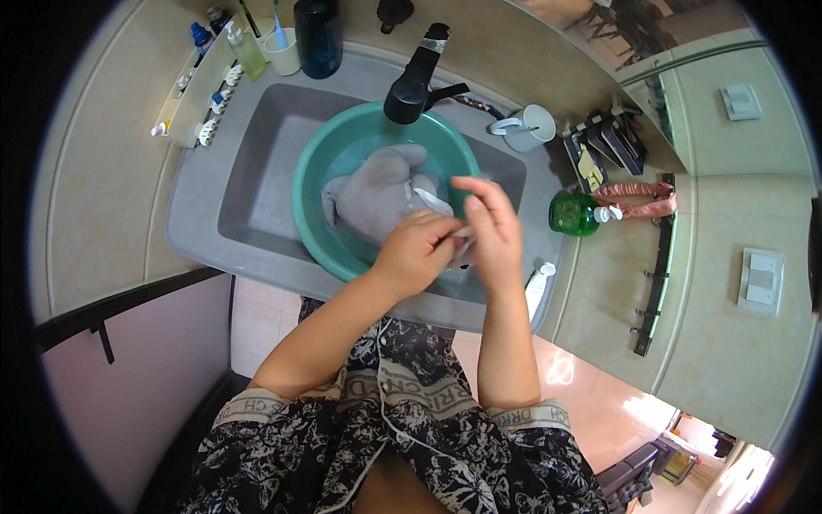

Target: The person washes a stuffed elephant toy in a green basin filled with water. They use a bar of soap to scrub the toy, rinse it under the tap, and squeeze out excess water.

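Note:
A grey plush toy (376,193) lies in water in a round green plastic basin (308,218), which stands in the grey sink (257,160). At the basin's near right side, my left hand (417,250) has its fingers closed on a small pale part of the toy, perhaps a tag or a ribbon. My right hand (494,231) is upright just beside it, thumb and fingers bent around the same spot; whether it grips anything is hard to see. A black faucet (408,96) reaches over the basin's far rim.
Along the right side stand a white mug (530,128), a green pump bottle (573,214) and a white tube (539,286). At the back left are a dark bottle (318,38), a cup with toothbrushes (283,54), a clear pump bottle (247,54) and a wall rack (192,109).

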`<act>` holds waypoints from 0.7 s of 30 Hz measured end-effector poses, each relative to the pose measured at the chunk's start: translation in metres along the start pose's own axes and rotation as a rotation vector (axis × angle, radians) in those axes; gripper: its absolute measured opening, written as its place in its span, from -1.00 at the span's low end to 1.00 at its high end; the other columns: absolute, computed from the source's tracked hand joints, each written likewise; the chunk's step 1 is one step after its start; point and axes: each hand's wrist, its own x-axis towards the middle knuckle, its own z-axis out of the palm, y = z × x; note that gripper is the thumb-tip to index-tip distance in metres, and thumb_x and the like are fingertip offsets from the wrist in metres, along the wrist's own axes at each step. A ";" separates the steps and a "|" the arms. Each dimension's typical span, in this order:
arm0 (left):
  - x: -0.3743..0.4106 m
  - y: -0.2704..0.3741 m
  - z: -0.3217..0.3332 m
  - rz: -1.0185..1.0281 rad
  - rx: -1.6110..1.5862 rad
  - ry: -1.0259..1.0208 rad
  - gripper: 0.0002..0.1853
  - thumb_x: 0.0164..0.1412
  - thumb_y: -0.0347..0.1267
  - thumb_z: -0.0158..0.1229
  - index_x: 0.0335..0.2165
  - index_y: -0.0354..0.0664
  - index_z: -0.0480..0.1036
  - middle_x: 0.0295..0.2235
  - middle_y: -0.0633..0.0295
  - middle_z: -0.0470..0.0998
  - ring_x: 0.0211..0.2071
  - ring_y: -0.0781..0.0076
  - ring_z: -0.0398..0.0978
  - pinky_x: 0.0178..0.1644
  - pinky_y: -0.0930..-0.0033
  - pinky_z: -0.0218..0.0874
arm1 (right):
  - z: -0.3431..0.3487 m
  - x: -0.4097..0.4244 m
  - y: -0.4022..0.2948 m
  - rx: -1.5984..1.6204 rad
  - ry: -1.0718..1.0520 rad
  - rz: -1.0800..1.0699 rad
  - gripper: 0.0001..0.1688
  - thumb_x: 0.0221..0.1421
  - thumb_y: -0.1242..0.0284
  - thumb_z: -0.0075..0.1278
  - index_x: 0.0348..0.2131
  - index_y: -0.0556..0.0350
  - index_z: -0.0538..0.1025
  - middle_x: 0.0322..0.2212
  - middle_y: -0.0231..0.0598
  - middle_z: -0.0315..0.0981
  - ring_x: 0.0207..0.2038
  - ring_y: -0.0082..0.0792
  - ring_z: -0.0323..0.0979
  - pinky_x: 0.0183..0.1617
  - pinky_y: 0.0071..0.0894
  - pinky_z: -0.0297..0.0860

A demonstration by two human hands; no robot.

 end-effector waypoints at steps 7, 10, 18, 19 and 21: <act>0.002 -0.001 0.007 -0.025 0.065 0.000 -0.87 0.00 -0.40 0.05 -0.45 -0.25 0.43 -0.41 -0.01 0.50 -0.34 0.03 0.45 -0.30 0.14 0.25 | 0.008 0.015 0.009 -0.542 -0.131 -0.205 -0.43 0.23 0.15 -0.42 -0.02 0.16 0.39 0.04 0.05 0.23 0.20 -0.01 0.02 0.26 0.04 -0.19; -0.008 -0.018 0.010 -0.058 -0.063 0.076 -0.82 0.03 -0.38 0.06 -0.38 -0.25 0.44 -0.37 -0.02 0.51 -0.34 0.04 0.47 -0.33 0.14 0.26 | 0.024 -0.004 -0.015 -0.582 -0.254 -0.401 -0.43 0.22 0.19 -0.41 0.06 0.15 0.32 0.09 0.07 0.15 0.22 0.00 -0.02 0.26 0.08 -0.21; -0.007 -0.013 0.000 -0.032 -0.073 0.131 -0.82 0.02 -0.38 0.07 -0.41 -0.29 0.44 -0.52 0.03 0.53 -0.47 -0.02 0.48 -0.38 0.21 0.29 | 0.028 0.006 0.004 -0.599 -0.163 -0.391 -0.45 0.19 0.22 -0.37 0.10 0.05 0.28 0.15 -0.01 0.06 0.25 -0.01 -0.10 0.26 0.13 -0.27; -0.005 -0.008 -0.003 -0.109 -0.049 0.064 -0.82 0.02 -0.38 0.07 -0.40 -0.28 0.44 -0.51 0.03 0.53 -0.47 0.01 0.49 -0.38 0.23 0.30 | 0.024 0.014 0.016 -0.608 -0.139 -0.365 -0.44 0.19 0.20 -0.37 0.11 0.04 0.27 0.16 -0.02 0.05 0.25 -0.02 -0.10 0.27 0.13 -0.27; -0.002 0.003 -0.005 -0.271 -0.005 -0.067 -0.81 0.02 -0.38 0.08 -0.37 -0.28 0.44 -0.50 0.04 0.53 -0.48 0.05 0.50 -0.37 0.25 0.31 | 0.014 0.023 0.025 -0.629 -0.100 -0.303 -0.42 0.19 0.17 -0.36 0.12 0.01 0.25 0.17 -0.05 0.03 0.25 -0.03 -0.10 0.27 0.11 -0.28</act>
